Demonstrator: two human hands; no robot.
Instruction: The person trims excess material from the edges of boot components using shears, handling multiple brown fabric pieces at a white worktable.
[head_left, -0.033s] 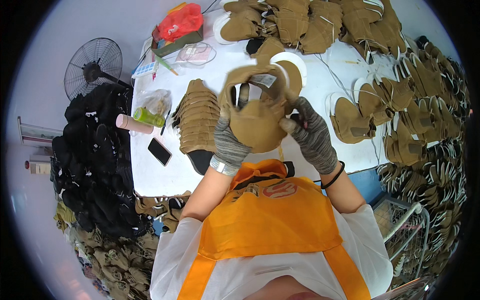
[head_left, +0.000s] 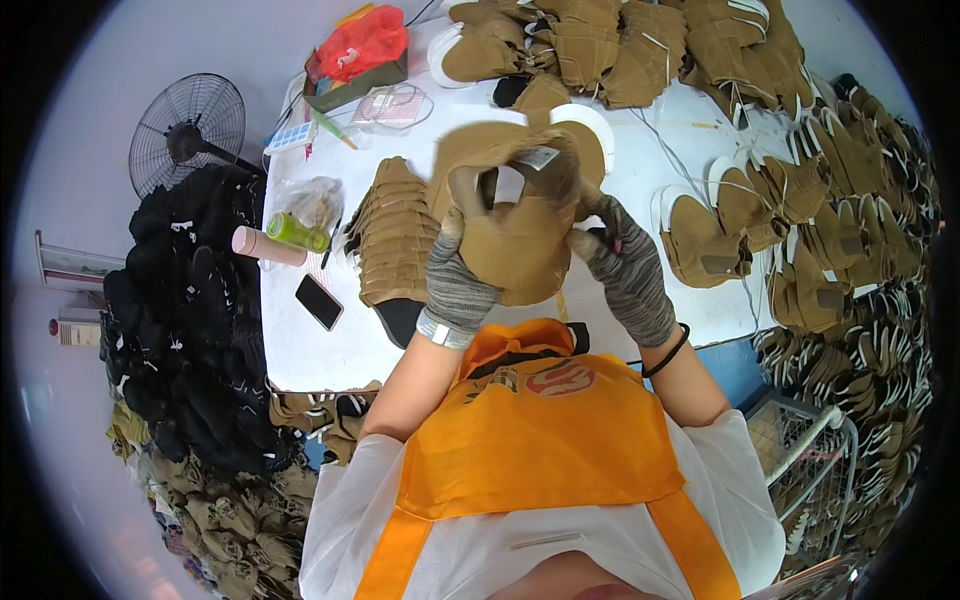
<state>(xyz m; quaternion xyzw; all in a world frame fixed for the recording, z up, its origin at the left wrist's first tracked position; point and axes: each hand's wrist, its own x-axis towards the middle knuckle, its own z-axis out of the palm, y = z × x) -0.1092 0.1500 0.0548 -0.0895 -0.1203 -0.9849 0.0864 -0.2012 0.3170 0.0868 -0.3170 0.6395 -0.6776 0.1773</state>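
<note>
Both my hands hold up a brown shoe upper (head_left: pixel 510 245) over the table, its opening facing up and a white label showing inside. My left hand (head_left: pixel 458 275), in a grey fingerless glove, is closed on its left side; some of those fingers are hidden inside the opening. On the right side, my right hand (head_left: pixel 628 270), gloved alike, pinches the edge between thumb and fingers. Part of the upper is blurred by motion. Just left of it lies an overlapping row of brown uppers (head_left: pixel 393 235). Behind it is another brown upper with a white rim (head_left: pixel 590 140).
The white table (head_left: pixel 300 365) carries a phone (head_left: pixel 319 302), a pink bottle (head_left: pixel 268 247), a green bottle (head_left: pixel 297 233) and a box with a red bag (head_left: pixel 365 45). Brown uppers (head_left: pixel 705 240) stand on the right. A fan (head_left: pixel 186 140) and black piles (head_left: pixel 190 330) are left.
The held upper has tilted and shifted slightly, its far part swinging left. My right fingers have moved a little along its edge; both hands keep their grip.
</note>
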